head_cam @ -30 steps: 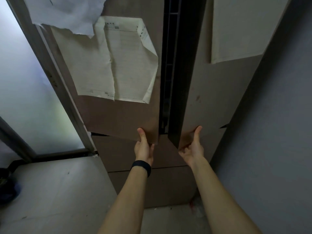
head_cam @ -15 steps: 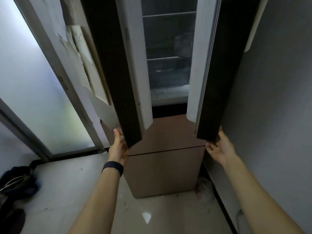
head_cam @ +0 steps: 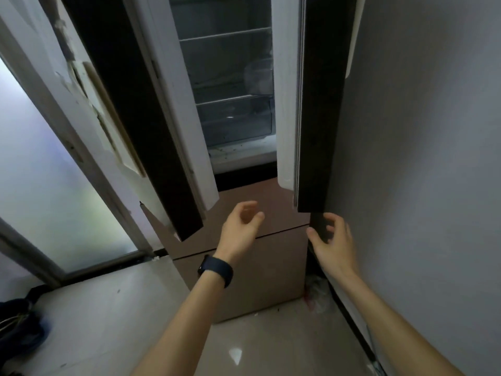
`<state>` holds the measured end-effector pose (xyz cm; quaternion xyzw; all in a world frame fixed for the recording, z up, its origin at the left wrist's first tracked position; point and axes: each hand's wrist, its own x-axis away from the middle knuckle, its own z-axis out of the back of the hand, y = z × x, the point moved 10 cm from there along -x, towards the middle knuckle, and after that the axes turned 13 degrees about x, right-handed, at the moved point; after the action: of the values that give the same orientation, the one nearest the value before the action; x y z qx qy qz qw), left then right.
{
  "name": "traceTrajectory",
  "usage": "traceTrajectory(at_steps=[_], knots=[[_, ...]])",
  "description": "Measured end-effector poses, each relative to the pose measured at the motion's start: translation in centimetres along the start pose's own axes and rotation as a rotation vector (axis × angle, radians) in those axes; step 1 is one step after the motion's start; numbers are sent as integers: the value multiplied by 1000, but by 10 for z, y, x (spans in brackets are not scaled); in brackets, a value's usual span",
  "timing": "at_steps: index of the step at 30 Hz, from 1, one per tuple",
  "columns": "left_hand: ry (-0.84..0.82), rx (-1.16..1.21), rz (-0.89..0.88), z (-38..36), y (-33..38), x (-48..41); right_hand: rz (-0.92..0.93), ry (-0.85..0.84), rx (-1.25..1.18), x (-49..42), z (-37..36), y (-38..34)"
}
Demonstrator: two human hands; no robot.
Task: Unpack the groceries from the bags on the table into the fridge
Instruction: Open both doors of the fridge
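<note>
So we're standing right in front of the tall brown-panelled fridge (head_cam: 244,267), and both of its upper doors are swung wide open. The left door (head_cam: 135,118) shows us its dark edge and white inner lining, with some torn, cream-coloured paper (head_cam: 108,126) stuck on its outer face. The right door (head_cam: 320,104) sits nearly flat against the grey wall (head_cam: 420,158) beside the fridge. Inside it's dim: a couple of thin shelves (head_cam: 225,36), a clear plastic drawer (head_cam: 238,120) below them, and a speckled white bottom ledge. The two brown drawer fronts under that are closed.

Our left hand (head_cam: 240,232), the one with the black wristband (head_cam: 217,270), floats in front of the fridge's upper drawer front, fingers loosely curled, gripping nothing. Our right hand (head_cam: 334,242) is just under the right door's bottom corner, fingers relaxed too and holding nothing.

A frosted glass door (head_cam: 54,185) stands left of the fridge, a dark bag (head_cam: 21,321) lies on the floor further left, and crumpled plastic (head_cam: 317,294) sits at the fridge's right foot.
</note>
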<state>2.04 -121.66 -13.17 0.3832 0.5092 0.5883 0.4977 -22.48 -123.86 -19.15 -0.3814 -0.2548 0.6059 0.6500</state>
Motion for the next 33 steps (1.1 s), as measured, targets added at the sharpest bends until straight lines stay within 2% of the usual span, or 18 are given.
traceTrajectory(at_steps=[2, 7, 12, 17, 25, 29, 33], knots=[[-20, -55, -88, -15, 31, -27, 94, 96, 99, -4, 12, -23], [-42, -85, -229, -43, 89, -96, 200, 299, 235, -30, 39, -84], [-136, -56, -351, -66, 108, -128, 328, 382, 319, -58, 39, -121], [-121, 25, -492, -76, 114, -131, 315, 437, 363, -76, 40, -101], [-330, 77, -548, -159, 123, -127, 214, 382, 239, -105, 95, -40], [-390, -33, -586, -214, 134, -129, 154, 396, 248, -135, 126, -15], [-343, -139, -609, -258, 143, -138, 86, 393, 251, -164, 151, 3]])
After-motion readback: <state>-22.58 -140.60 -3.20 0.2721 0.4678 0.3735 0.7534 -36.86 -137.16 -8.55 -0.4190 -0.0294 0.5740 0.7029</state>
